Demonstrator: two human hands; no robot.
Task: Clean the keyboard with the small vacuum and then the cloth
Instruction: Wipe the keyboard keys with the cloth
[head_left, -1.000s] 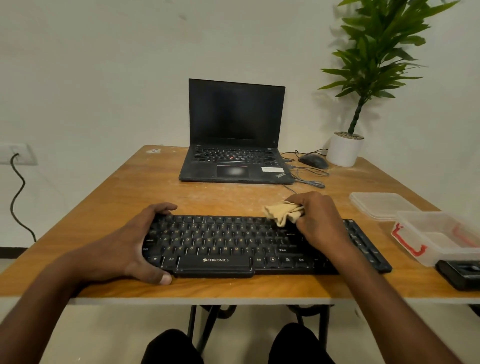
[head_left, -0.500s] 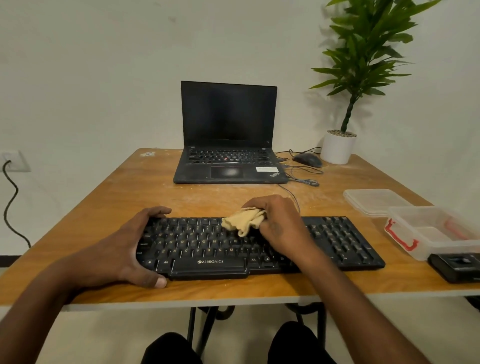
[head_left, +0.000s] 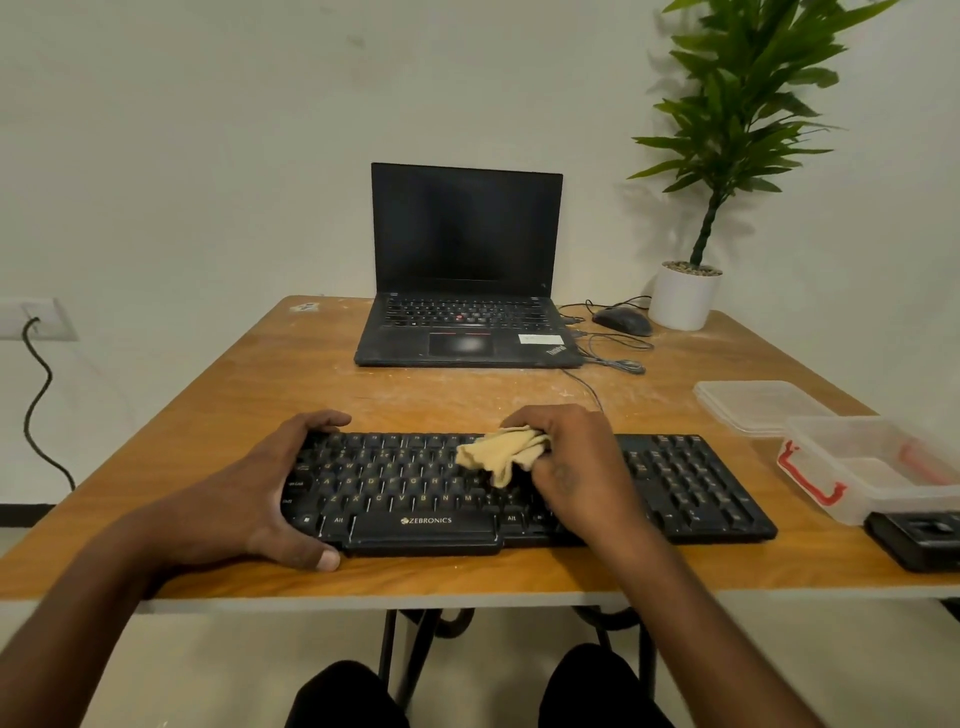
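A black keyboard (head_left: 691, 483) lies along the near edge of the wooden table (head_left: 208, 410). My left hand (head_left: 260, 493) grips its left end, fingers over the far edge and thumb on the near edge. My right hand (head_left: 576, 467) holds a bunched beige cloth (head_left: 501, 452) and presses it on the keys a little right of the keyboard's middle. A small black device (head_left: 919, 540), possibly the small vacuum, lies at the table's right edge, partly cut off.
An open black laptop (head_left: 465, 291) stands at the back. A mouse (head_left: 621, 319) with loose cables and a potted plant (head_left: 685, 293) sit at the back right. A clear plastic box with red clips (head_left: 831, 467) and its lid (head_left: 753, 405) are on the right.
My right hand has slid the cloth leftward over the keys, from the keyboard's right part to near its middle. My left hand has kept its hold on the left end.
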